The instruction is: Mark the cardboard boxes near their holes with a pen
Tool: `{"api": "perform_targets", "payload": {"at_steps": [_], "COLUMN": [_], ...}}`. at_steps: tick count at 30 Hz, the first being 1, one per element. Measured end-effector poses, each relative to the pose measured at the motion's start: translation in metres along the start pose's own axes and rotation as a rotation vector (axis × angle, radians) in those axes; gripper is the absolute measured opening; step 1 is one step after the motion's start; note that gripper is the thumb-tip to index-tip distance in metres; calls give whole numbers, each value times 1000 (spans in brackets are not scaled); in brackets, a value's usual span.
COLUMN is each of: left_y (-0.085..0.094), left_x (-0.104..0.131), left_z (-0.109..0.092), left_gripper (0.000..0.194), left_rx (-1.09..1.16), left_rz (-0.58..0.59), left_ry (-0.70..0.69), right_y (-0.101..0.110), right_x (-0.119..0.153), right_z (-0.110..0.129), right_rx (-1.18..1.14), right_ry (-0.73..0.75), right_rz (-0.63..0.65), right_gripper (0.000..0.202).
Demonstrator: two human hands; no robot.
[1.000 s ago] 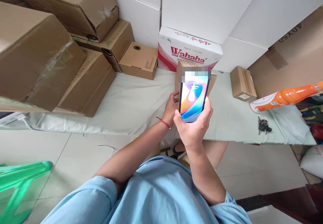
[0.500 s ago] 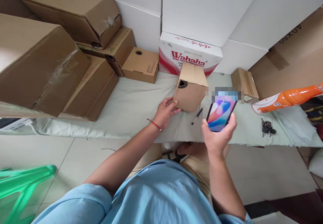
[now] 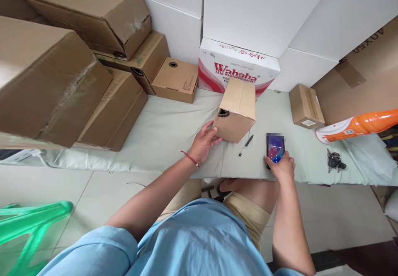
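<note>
My left hand (image 3: 203, 143) grips the lower left corner of a small brown cardboard box (image 3: 234, 124), thumb on its near face. The box stands on the pale green cloth (image 3: 174, 130) and has a dark-rimmed hole near its upper left edge. My right hand (image 3: 283, 166) is closed on the lower part of a phone (image 3: 275, 149), whose screen is lit and faces up, low over or on the cloth. A black pen (image 3: 246, 145) lies between the box and the phone.
Large cardboard boxes (image 3: 46, 85) are stacked at the left, with a flat box (image 3: 175, 81) beside them. Behind stands a Wahaba carton (image 3: 239, 66). At the right are a small box (image 3: 306, 106), an orange bottle (image 3: 357, 125) and keys (image 3: 336, 159). A green stool (image 3: 34, 222) stands lower left.
My right hand has lowered the phone toward the cloth and moved slightly right. The screen has changed to a darker display. The box is turned slightly, with my left hand still on it.
</note>
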State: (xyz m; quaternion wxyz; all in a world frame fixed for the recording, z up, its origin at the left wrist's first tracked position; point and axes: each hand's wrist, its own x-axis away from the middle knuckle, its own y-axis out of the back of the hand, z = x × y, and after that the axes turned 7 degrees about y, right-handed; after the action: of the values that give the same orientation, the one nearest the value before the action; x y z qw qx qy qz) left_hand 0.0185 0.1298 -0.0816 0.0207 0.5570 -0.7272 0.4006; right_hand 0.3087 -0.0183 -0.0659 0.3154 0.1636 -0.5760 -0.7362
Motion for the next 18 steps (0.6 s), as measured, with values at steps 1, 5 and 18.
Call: {"api": "perform_targets", "payload": {"at_steps": [1, 5, 18], "left_y": [1, 4, 73], "left_x": [0, -1, 92], "left_z": [1, 8, 18], "left_gripper": [58, 53, 40], "left_rx": [-8, -25, -192], "left_rz": [7, 2, -190], "left_ry": [5, 14, -101], "right_y": [1, 1, -63], "right_x": [-4, -18, 145], "right_z": [2, 35, 199], "right_rx": [-18, -377, -381], "right_ry": [67, 479, 1471], "right_rz": [-37, -104, -11], "right_gripper": [100, 97, 54]}}
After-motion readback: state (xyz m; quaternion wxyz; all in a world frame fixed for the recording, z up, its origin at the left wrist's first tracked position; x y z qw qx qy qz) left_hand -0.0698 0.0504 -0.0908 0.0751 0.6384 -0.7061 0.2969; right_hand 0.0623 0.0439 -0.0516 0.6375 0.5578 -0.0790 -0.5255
